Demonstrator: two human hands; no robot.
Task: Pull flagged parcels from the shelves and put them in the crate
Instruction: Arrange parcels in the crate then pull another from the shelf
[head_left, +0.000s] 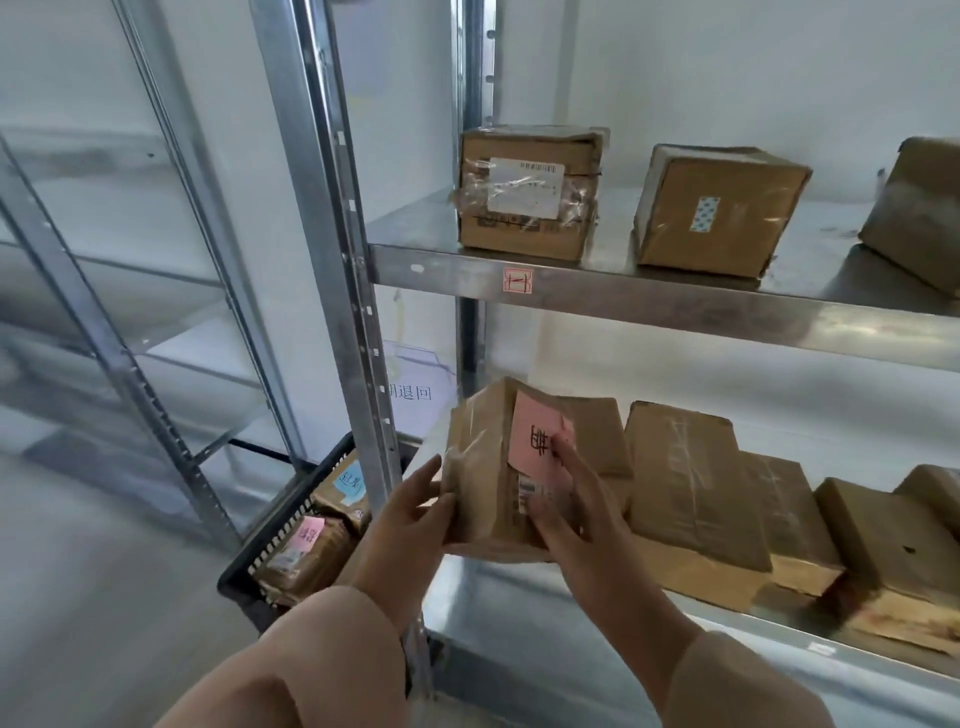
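Both the left hand (410, 512) and right hand (574, 501) curl fingers (563, 460) round the flagged parcel (485, 467) at the front edge of the lower shelf (519, 592), where swinging it toward the crate (288, 522) could clip the upright post (363, 332).

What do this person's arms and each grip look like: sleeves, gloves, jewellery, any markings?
The left sleeve and right sleeve are long, loose and plain, in a pale peach fabric with no print or logo, and end at the wrists. The left grip and right grip are bare: no glove, ring, watch or bracelet shows.
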